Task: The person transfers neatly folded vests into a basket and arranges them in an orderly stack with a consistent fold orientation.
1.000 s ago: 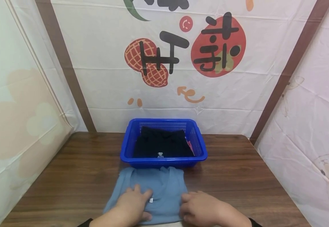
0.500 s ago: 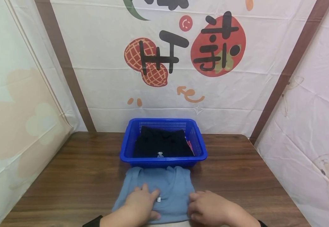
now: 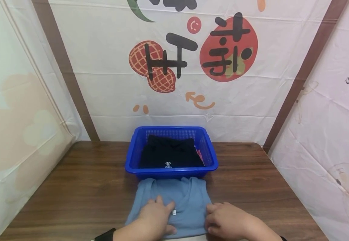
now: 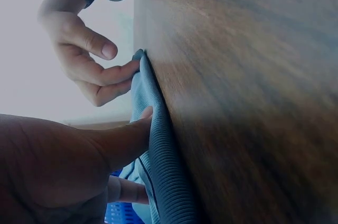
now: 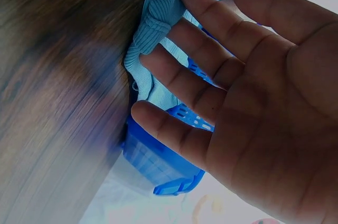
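A folded blue ribbed garment [image 3: 189, 219] with a small white tag lies flat on the wooden table, just in front of a blue plastic basket [image 3: 174, 173]. On its left half rests my left hand [image 3: 154, 216], fingers spread and thumb near the front edge. My right hand [image 3: 227, 219] touches the garment's right edge. In the right wrist view, the fingers [image 5: 182, 84] of that hand reach out loosely against the ribbed cloth [image 5: 158, 18], pinching nothing that I can see. The left wrist view has the left thumb [image 4: 124, 142] lying against the garment's ribbed edge [image 4: 171, 182].
Inside the basket lies a folded black garment [image 3: 171, 154] with a white print, and a bit of pink cloth [image 3: 200, 154] shows at its right. Bare wooden table [image 3: 96, 187] extends on both sides. Printed white curtains [image 3: 108, 100] enclose the back and sides.
Both hands and the blue garment have slid to the right along the table, bringing the garment more in line with the basket. The head view has shifted slightly.
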Available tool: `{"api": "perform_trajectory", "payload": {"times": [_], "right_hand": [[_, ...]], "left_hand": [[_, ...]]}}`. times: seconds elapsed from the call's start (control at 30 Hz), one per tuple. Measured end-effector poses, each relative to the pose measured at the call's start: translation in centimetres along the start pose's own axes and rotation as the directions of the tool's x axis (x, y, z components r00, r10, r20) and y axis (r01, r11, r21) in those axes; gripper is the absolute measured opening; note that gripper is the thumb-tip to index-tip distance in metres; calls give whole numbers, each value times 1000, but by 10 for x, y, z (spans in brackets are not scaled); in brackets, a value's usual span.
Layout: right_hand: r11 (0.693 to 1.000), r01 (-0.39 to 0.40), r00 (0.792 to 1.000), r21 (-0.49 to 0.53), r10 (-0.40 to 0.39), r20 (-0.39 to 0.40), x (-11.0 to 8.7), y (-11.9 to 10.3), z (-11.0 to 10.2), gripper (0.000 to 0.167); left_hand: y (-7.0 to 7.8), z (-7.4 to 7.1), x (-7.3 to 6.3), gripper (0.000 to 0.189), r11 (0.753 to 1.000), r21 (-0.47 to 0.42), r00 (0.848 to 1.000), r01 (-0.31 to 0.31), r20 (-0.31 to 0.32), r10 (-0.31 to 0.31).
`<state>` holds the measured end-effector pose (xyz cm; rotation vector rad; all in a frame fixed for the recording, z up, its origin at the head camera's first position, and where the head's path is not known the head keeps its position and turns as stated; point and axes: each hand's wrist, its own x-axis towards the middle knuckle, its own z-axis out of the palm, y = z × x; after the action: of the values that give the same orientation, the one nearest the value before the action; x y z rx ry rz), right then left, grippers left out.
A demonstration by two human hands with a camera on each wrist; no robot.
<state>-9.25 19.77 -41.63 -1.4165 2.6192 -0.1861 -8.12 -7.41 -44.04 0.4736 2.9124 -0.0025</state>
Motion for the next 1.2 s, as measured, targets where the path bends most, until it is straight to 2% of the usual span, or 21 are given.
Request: {"api": "perform_trajectory", "payload": {"times": [0.2, 0.43, 0.67, 0.83, 0.93, 1.03, 1.2], "right_hand": [[999, -35, 999, 20, 34, 9, -2, 2, -2, 8], [999, -43, 998, -30, 42, -38, -4, 1, 0, 7], [992, -123, 992, -29, 123, -16, 1, -7, -2, 18], [988, -145, 989, -46, 145, -4, 6, -10, -4, 23], [984, -166, 986, -71, 166, -1, 11, -11, -4, 25], [977, -196, 980, -87, 196, -3, 16, -11, -5, 25], [960, -278, 960, -8, 278, -12, 22, -8, -11, 29]], "left_hand": [[5, -3, 2, 77, 1000, 10, 1000, 9, 20, -10], [7, -5, 4, 79, 1000, -3, 999, 1, 39, -1], [-2, -2, 4, 84, 997, -64, 999, -42, 14, 43], [-11, -3, 2, 84, 989, -133, 997, -63, 26, 67], [-15, -4, -1, 82, 980, -184, 996, -81, 7, 84], [-21, -10, -4, 78, 960, -258, 994, -107, -9, 109], [-31, -22, -5, 70, 929, -346, 991, -133, -19, 134]]}}
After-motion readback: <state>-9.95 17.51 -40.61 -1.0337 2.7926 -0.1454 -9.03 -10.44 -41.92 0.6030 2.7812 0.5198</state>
